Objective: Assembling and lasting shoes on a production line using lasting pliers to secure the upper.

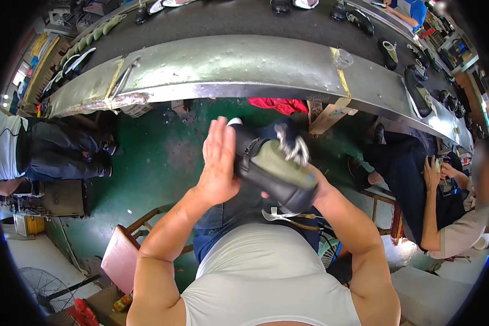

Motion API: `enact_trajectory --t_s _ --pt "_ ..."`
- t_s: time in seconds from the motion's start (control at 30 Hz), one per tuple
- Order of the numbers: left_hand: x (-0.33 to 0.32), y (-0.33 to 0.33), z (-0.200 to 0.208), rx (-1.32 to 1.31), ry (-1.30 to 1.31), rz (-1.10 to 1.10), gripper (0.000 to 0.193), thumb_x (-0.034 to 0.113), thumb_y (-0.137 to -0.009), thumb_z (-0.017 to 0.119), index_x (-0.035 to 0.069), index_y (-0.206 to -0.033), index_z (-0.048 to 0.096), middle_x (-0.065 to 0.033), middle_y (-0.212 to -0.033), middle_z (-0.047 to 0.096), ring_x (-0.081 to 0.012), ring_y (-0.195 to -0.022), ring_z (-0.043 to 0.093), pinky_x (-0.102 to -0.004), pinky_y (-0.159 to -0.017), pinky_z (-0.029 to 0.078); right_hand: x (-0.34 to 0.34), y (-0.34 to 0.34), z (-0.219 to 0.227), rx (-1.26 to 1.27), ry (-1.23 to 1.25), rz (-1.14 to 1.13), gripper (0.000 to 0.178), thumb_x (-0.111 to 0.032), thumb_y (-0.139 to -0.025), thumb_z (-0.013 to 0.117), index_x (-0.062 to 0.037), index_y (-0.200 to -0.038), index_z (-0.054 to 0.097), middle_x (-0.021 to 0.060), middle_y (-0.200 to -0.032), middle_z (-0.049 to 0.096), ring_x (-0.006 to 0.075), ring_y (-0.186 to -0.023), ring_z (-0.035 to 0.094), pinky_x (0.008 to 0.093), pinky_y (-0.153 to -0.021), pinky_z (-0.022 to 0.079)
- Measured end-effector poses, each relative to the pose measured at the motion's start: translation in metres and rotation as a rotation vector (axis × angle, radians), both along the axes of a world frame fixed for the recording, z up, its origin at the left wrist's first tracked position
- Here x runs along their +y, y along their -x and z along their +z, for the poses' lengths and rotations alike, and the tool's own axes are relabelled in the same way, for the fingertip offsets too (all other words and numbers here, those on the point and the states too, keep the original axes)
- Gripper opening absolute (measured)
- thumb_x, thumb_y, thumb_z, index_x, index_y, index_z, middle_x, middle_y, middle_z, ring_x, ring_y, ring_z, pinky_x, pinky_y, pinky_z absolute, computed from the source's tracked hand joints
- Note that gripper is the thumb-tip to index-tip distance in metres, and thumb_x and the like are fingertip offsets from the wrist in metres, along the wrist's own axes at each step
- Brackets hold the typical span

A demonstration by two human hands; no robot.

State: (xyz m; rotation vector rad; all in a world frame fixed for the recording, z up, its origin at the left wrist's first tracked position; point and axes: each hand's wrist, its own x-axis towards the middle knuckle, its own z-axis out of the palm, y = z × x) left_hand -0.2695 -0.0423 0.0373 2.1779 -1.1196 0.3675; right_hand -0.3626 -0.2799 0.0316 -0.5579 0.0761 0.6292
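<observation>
A black and olive-green shoe [277, 165] with pale laces, smeared by motion, is tilted in front of my body. My right hand [321, 190] grips it at its lower right end. The shoe covers most of those fingers, and one fingertip shows beneath it. My left hand [218, 163] is flat, fingers stretched out and pointing away from me, with its palm side against or very close to the shoe's left end. Contact there cannot be made out. Across my lap lie a pale, thin curved piece [277, 216] and some cords.
A metal-edged bench [201, 76] with a dark belt runs ahead, carrying several shoes [358, 22]. A seated person [451, 217] works at the right; another person stands at the left [54, 146]. A pink-seated chair [120, 258] and a fan [43, 290] are at lower left. Red cloth [280, 105] lies under the bench.
</observation>
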Motion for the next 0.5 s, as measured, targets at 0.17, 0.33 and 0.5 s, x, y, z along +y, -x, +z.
enact_trajectory --t_s 0.17,0.33,0.5 --pt "-0.023 -0.008 -0.001 1.426 0.95 -0.282 0.087 -0.002 -0.073 0.051 0.0 -0.155 0.022 -0.0188 -0.154 0.037 -0.0308 -0.143 0.039 -0.0423 -0.117 0.032 0.01 -0.022 -0.002 -0.272 0.266 -0.214 0.089 -0.025 -0.095 0.069 -0.0121 -0.161 0.01 0.0145 -0.14 0.052 0.0236 -0.121 0.057 0.0383 -0.099 0.05" --pt "-0.032 -0.03 -0.003 1.651 1.119 -0.508 0.066 0.034 -0.095 0.055 0.007 -0.151 0.034 -0.0125 -0.144 0.051 -0.027 -0.131 0.051 -0.0447 -0.113 0.039 0.004 -0.044 -0.009 -0.399 0.296 -0.208 0.093 -0.024 -0.095 0.07 -0.016 -0.162 0.006 0.0164 -0.139 0.051 0.0241 -0.128 0.051 0.0402 -0.108 0.04" --pt "-0.052 -0.06 -0.01 1.608 1.113 -0.316 0.044 0.037 -0.106 0.048 0.006 -0.138 0.049 -0.0114 -0.128 0.062 -0.0243 -0.117 0.062 -0.0422 -0.103 0.049 -0.008 -0.069 -0.016 -0.492 0.468 -0.214 0.085 -0.017 -0.099 0.063 -0.0084 -0.161 0.005 0.0156 -0.155 0.035 0.0237 -0.139 0.041 0.039 -0.116 0.029"
